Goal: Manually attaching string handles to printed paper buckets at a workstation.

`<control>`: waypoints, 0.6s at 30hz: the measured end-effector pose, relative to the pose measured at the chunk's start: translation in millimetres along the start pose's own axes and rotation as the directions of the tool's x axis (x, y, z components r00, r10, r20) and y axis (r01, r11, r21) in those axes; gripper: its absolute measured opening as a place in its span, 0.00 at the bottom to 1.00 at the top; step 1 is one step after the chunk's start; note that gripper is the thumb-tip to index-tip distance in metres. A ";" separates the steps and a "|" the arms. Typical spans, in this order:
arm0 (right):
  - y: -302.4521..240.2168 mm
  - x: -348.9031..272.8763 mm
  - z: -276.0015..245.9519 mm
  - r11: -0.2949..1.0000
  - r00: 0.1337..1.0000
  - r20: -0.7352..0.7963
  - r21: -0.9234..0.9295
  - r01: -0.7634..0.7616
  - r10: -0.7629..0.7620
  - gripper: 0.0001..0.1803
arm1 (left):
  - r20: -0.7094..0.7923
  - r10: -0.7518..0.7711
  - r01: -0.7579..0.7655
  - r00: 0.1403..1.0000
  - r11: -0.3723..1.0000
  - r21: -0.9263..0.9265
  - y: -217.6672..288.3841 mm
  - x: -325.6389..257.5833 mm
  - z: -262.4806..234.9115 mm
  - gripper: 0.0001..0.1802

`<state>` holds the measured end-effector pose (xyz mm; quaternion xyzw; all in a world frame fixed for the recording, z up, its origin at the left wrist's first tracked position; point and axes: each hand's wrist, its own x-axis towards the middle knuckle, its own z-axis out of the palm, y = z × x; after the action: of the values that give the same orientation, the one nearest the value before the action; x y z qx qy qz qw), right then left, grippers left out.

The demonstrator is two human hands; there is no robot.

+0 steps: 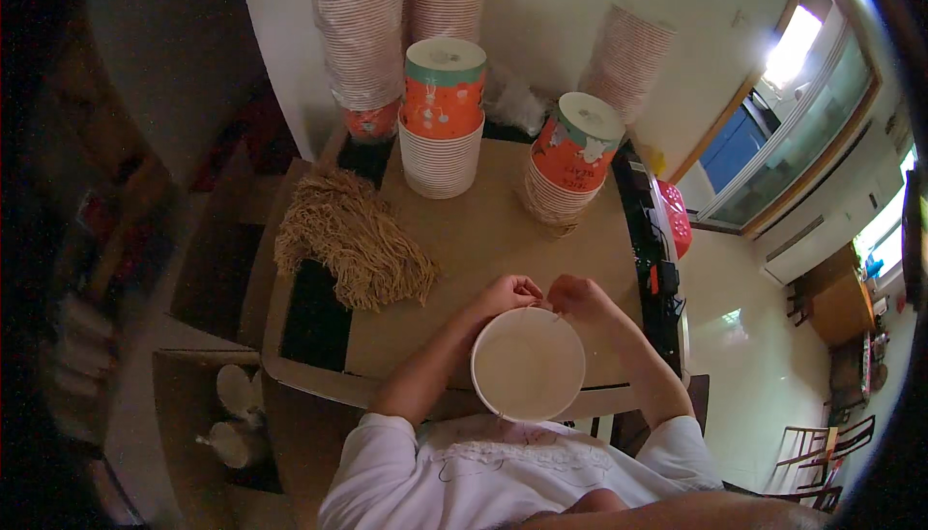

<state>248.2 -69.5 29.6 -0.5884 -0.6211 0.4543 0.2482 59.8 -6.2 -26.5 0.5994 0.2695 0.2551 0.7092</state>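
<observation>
A round white paper bucket point(528, 366) faces me with its open mouth up, held just above my lap at the near edge of a cardboard-covered table point(483, 230). My left hand point(509, 294) pinches the bucket's far rim with closed fingers. My right hand point(574, 295) sits right beside it on the same rim, fingers also closed, apparently on a thin string handle at the rim. A heap of tan string handles point(353, 240) lies on the table to the left of my hands.
Two stacks of orange-and-white paper buckets point(443, 114) point(572, 158) stand at the table's far side, with taller pale cup stacks point(362, 37) behind against the wall. An open cardboard box point(222, 404) sits low left. A pink basket point(675, 216) is at right.
</observation>
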 end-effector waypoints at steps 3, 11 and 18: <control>-5.3 -10.7 -5.8 0.949 0.974 -0.115 0.232 0.216 -0.193 0.06 | 0.015 -0.084 0.085 0.996 0.996 -0.024 9.7 -1.5 0.9 0.12; -9.9 -27.9 1.4 0.883 0.884 -0.036 -0.093 0.461 -0.465 0.07 | 0.204 -0.228 0.158 0.952 0.938 0.309 58.8 3.3 3.6 0.19; -13.0 -34.9 0.1 0.893 0.877 -0.167 -0.069 0.445 -0.450 0.05 | 0.469 -0.345 0.062 0.813 0.852 0.520 63.1 15.9 -2.5 0.13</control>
<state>248.0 -101.5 48.5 -0.4708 -0.7219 0.3211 0.3926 67.2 16.0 34.3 0.7701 0.1754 -0.0821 0.6078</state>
